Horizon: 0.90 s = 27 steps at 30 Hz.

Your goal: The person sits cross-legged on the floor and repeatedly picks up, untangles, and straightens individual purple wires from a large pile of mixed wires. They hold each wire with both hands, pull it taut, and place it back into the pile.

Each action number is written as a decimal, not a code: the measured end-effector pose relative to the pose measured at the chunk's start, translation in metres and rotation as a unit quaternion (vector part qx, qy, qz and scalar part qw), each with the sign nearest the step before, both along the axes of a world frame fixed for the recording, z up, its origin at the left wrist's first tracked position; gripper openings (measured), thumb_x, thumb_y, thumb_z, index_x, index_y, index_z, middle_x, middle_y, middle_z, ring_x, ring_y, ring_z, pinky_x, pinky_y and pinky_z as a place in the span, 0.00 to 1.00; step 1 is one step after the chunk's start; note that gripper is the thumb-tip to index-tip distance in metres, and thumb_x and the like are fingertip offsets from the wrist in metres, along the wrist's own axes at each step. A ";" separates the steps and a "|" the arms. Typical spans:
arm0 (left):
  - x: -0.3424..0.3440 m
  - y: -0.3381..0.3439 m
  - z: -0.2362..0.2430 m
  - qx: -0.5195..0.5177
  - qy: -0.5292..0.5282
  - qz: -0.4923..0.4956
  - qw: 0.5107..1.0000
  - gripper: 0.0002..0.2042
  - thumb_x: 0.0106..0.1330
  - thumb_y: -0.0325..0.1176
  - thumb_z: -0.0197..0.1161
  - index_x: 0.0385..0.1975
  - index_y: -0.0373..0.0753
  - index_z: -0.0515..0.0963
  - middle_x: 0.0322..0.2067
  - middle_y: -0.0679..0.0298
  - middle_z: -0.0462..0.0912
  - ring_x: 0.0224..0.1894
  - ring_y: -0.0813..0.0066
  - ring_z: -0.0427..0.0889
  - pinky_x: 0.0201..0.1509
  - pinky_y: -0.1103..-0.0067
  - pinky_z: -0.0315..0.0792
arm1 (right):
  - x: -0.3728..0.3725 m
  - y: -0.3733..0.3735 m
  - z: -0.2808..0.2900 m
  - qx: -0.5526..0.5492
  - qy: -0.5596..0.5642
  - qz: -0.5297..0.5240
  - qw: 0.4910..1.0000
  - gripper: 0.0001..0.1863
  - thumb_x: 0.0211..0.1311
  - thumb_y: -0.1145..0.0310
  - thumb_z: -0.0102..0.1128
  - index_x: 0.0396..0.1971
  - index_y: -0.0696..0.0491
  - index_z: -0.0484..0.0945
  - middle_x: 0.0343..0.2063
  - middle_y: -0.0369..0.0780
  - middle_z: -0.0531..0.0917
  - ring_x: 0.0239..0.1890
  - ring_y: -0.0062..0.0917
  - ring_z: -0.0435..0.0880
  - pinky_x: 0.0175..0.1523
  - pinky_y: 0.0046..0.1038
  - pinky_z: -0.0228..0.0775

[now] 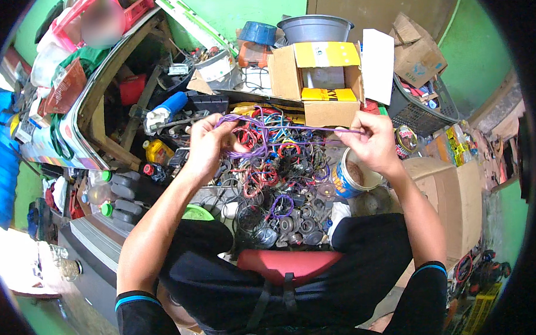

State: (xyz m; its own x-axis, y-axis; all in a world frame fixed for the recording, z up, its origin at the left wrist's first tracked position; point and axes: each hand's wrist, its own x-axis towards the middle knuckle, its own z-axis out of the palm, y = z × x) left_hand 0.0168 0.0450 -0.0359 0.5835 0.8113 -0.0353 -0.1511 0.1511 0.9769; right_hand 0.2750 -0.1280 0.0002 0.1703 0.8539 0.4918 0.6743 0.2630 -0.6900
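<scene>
A coiled bundle of purple wire (247,151) hangs from my left hand (207,147), whose fingers are closed round its upper loops. From there one length of the wire runs across to the right, fairly straight, into my right hand (370,141). My right thumb and fingertips pinch it. Both hands are raised over a heap of tangled coloured wires (262,182), mostly red, blue and black. Nearer me in the heap lie a small purple wire loop (281,206) and several dark round metal parts (308,226).
Right of the heap stands a white bucket (354,173) with brown contents. An open cardboard box (331,113) and a grey basin (316,29) are behind. Dark bottles (124,199) with green caps sit left. A large open carton (452,202) is at the right.
</scene>
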 end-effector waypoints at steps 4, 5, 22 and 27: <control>-0.006 0.002 0.009 0.133 0.086 0.064 0.985 0.07 0.60 0.23 0.59 0.20 0.37 0.70 0.13 0.68 0.73 0.12 0.84 0.71 0.15 0.85 0.64 | 0.010 -0.001 0.000 0.193 -0.129 -0.161 0.959 0.16 0.51 0.74 0.68 0.12 0.53 0.69 0.12 0.29 0.70 0.13 0.12 0.64 0.18 0.18 0.55; -0.006 -0.003 0.009 0.132 0.081 0.059 0.986 0.08 0.59 0.22 0.59 0.20 0.37 0.70 0.13 0.68 0.73 0.12 0.84 0.70 0.15 0.85 0.64 | 0.013 -0.002 -0.004 0.149 0.039 -0.187 0.970 0.15 0.56 0.71 0.65 0.15 0.51 0.69 0.12 0.31 0.71 0.11 0.14 0.65 0.18 0.18 0.58; -0.019 0.020 0.005 0.185 0.058 0.179 0.965 0.11 0.56 0.17 0.57 0.21 0.40 0.64 0.16 0.72 0.69 0.13 0.87 0.66 0.14 0.86 0.62 | 0.019 -0.005 0.012 0.032 0.604 0.038 0.796 0.23 0.70 0.46 0.35 0.24 0.48 0.66 0.09 0.30 0.59 0.11 0.19 0.61 0.24 0.29 0.64; -0.022 0.029 0.005 0.018 -0.104 0.179 0.978 0.07 0.58 0.18 0.53 0.25 0.39 0.65 0.18 0.67 0.69 0.15 0.81 0.68 0.20 0.80 0.70 | 0.015 -0.012 0.014 -0.020 0.518 0.158 0.840 0.24 0.70 0.47 0.37 0.24 0.51 0.65 0.08 0.30 0.60 0.07 0.16 0.58 0.13 0.20 0.54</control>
State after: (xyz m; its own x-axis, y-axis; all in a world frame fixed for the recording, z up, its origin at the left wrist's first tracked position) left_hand -0.0049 0.0738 -0.0306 0.2534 0.9636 0.0856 -0.3840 0.0189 0.9231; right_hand 0.2903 -0.1396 0.0144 0.2504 0.9493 0.1901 -0.3929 0.2791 -0.8762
